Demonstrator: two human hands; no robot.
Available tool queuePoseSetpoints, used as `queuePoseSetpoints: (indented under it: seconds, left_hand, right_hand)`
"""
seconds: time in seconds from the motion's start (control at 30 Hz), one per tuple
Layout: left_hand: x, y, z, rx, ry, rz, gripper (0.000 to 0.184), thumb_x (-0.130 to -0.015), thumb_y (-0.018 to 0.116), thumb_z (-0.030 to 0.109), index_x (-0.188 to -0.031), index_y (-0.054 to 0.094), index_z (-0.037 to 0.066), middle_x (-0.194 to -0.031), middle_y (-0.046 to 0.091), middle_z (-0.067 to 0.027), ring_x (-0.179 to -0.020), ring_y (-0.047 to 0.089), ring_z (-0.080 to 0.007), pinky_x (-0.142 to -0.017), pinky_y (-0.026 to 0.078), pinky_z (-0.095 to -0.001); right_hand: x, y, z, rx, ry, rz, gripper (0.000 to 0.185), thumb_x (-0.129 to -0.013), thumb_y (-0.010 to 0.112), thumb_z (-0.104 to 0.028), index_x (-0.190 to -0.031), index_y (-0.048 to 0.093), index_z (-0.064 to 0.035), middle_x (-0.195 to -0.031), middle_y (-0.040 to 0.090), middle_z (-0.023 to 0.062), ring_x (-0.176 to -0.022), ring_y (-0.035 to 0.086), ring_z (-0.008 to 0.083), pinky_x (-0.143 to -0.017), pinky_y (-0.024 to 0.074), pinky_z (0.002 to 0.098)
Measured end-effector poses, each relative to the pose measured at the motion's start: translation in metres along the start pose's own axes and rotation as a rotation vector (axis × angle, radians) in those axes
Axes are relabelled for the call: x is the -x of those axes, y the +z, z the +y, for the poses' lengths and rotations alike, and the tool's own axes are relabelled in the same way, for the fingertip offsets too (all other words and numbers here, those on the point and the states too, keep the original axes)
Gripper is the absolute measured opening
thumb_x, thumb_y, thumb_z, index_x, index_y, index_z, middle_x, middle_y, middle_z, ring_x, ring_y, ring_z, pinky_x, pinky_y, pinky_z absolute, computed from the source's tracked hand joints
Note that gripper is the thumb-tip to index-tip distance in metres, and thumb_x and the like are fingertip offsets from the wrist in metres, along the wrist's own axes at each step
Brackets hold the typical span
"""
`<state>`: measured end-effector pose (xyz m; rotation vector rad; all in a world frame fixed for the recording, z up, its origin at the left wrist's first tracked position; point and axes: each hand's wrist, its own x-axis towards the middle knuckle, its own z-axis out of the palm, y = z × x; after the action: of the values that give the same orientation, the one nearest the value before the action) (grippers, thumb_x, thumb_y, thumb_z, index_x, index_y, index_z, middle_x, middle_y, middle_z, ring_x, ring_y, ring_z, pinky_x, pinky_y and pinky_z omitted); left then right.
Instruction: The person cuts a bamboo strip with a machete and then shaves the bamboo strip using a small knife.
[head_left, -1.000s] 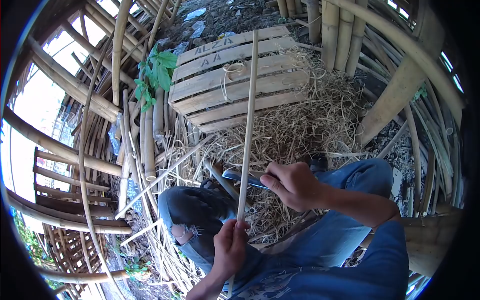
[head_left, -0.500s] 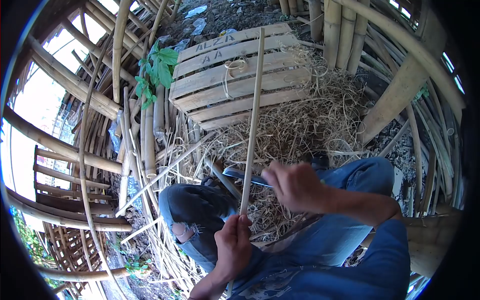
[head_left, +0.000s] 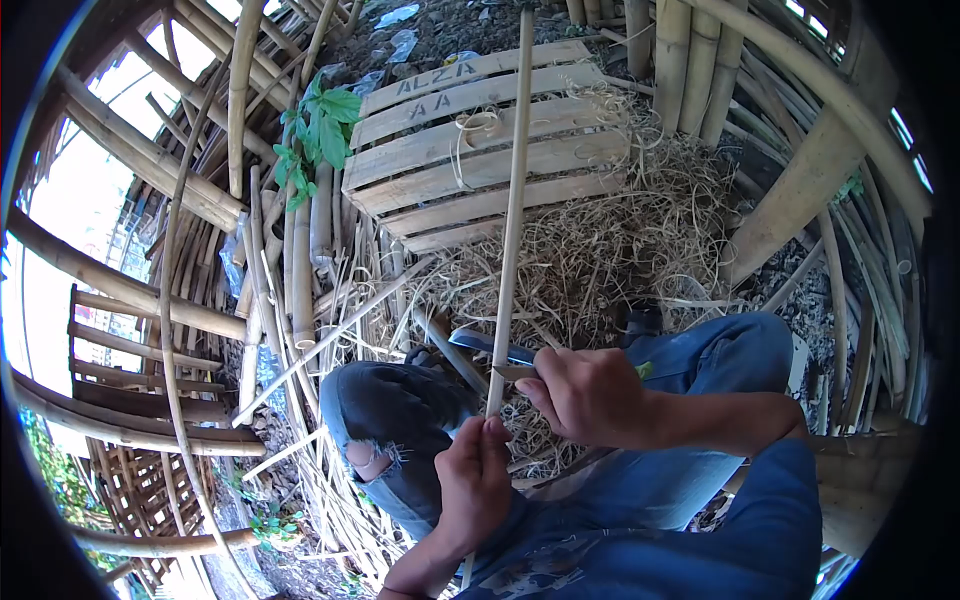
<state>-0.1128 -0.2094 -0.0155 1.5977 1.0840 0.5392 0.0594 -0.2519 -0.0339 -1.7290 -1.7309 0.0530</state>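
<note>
A long pale bamboo strip (head_left: pixel 512 210) stands nearly upright in front of me, leaning slightly right toward its far end. My left hand (head_left: pixel 474 480) is closed around its lower part, and a short end shows below the wrist. My right hand (head_left: pixel 590 395) grips a knife, its handle hidden in the fist. The short knife blade (head_left: pixel 516 373) reaches left and meets the strip just above my left hand. Behind the strip lies a flat blue-edged thing (head_left: pixel 470 340) whose kind I cannot make out.
Curly shavings (head_left: pixel 600 260) heap up beyond my knees. A slatted wooden crate (head_left: pixel 490 150) lies behind them. Loose strips (head_left: pixel 340 340) and bamboo poles (head_left: pixel 300 250) crowd the left, beside a green plant (head_left: pixel 325 130). A thick bamboo post (head_left: pixel 800 190) slants at the right.
My right hand has moved slightly right and down, and the knife blade now shows against the strip. My left hand keeps its hold; the view has shifted slightly.
</note>
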Motion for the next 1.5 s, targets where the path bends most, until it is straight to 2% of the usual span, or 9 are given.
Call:
queuePoseSetpoints:
  seconds: [0.43,0.5,0.7,0.8,0.9,1.03,1.13,1.2,1.5]
  left_hand:
    - [-0.01,0.002,0.003,-0.138,0.059,0.015,0.019,-0.095,0.048,0.011,-0.083,0.056,-0.001,-0.053,0.05,-0.0043,-0.049,0.044,-0.0047,-0.045,0.036,-0.0241]
    - [-0.011,0.005,0.011,-0.089,0.023,0.02,0.026,-0.097,0.046,0.017,-0.078,0.054,0.0,-0.057,0.044,0.0036,-0.053,0.036,-0.0016,-0.046,0.029,-0.0202]
    - [-0.005,0.006,0.0,-0.066,-0.045,-0.058,0.027,-0.097,0.046,0.018,-0.078,0.055,0.001,-0.058,0.044,0.0042,-0.053,0.035,-0.0013,-0.046,0.028,-0.0198]
    - [-0.009,0.006,0.001,0.003,-0.041,-0.018,0.028,-0.098,0.046,0.018,-0.078,0.054,0.001,-0.058,0.043,0.0049,-0.053,0.035,-0.001,-0.046,0.027,-0.0196]
    - [-0.008,0.005,0.006,-0.018,-0.045,-0.012,0.028,-0.098,0.045,0.019,-0.078,0.054,0.001,-0.058,0.042,0.0055,-0.052,0.034,-0.0008,-0.046,0.026,-0.0197]
    - [-0.011,0.006,-0.003,-0.024,-0.042,-0.031,0.029,-0.098,0.045,0.019,-0.077,0.054,0.001,-0.057,0.041,0.0056,-0.052,0.033,-0.0007,-0.045,0.026,-0.0197]
    - [-0.008,0.002,-0.005,-0.11,-0.017,-0.008,0.023,-0.096,0.047,0.014,-0.081,0.055,-0.001,-0.051,0.047,-0.0038,-0.049,0.043,-0.0038,-0.044,0.035,-0.0246]
    - [-0.006,0.005,0.0,-0.053,-0.048,-0.023,0.028,-0.098,0.046,0.018,-0.077,0.054,0.001,-0.057,0.041,0.0055,-0.051,0.033,-0.0007,-0.045,0.025,-0.0195]
    - [-0.004,0.007,-0.001,-0.036,-0.062,-0.019,0.027,-0.098,0.046,0.017,-0.078,0.054,0.001,-0.058,0.043,0.0052,-0.053,0.035,-0.0009,-0.046,0.028,-0.0192]
  right_hand:
    - [-0.008,0.001,0.011,0.176,-0.003,0.001,0.027,-0.088,0.057,-0.025,-0.073,0.048,-0.0038,-0.052,0.051,0.0083,-0.041,0.055,0.0231,-0.035,0.0423,0.0331]
    - [-0.01,0.002,0.015,0.218,-0.043,0.054,0.028,-0.089,0.056,-0.026,-0.073,0.048,-0.0041,-0.051,0.051,0.0072,-0.038,0.053,0.0216,-0.034,0.0406,0.0326]
    - [-0.02,-0.007,0.032,0.234,0.143,0.059,0.03,-0.094,0.048,-0.027,-0.073,0.049,-0.0046,-0.048,0.048,0.0036,-0.034,0.047,0.0165,-0.031,0.0382,0.0327]
    - [-0.002,0.008,0.014,0.191,-0.031,0.015,0.029,-0.094,0.047,-0.025,-0.073,0.049,-0.0051,-0.048,0.049,0.0037,-0.035,0.049,0.0162,-0.032,0.0385,0.0325]
    - [-0.016,-0.003,0.018,0.196,0.087,-0.009,0.03,-0.093,0.05,-0.026,-0.072,0.048,-0.0049,-0.048,0.05,0.006,-0.036,0.052,0.019,-0.034,0.0415,0.034]
    - [-0.004,0.008,0.009,0.155,-0.025,-0.022,0.034,-0.095,0.046,-0.03,-0.074,0.049,-0.0041,-0.047,0.053,0.0076,-0.037,0.056,0.0196,-0.031,0.0423,0.0336]
    - [-0.013,0.005,0.021,0.157,0.007,0.016,0.034,-0.094,0.047,-0.03,-0.073,0.049,-0.0038,-0.046,0.053,0.0087,-0.036,0.056,0.0214,-0.032,0.0436,0.0339]
    - [-0.016,0.001,0.023,0.168,0.074,0.027,0.034,-0.094,0.048,-0.031,-0.073,0.049,-0.0033,-0.046,0.053,0.0105,-0.035,0.055,0.022,-0.033,0.0447,0.035]
    - [-0.008,0.002,0.017,0.149,0.153,-0.039,0.03,-0.091,0.053,-0.028,-0.073,0.048,-0.0043,-0.05,0.053,0.0105,-0.039,0.056,0.0236,-0.036,0.0447,0.0359]
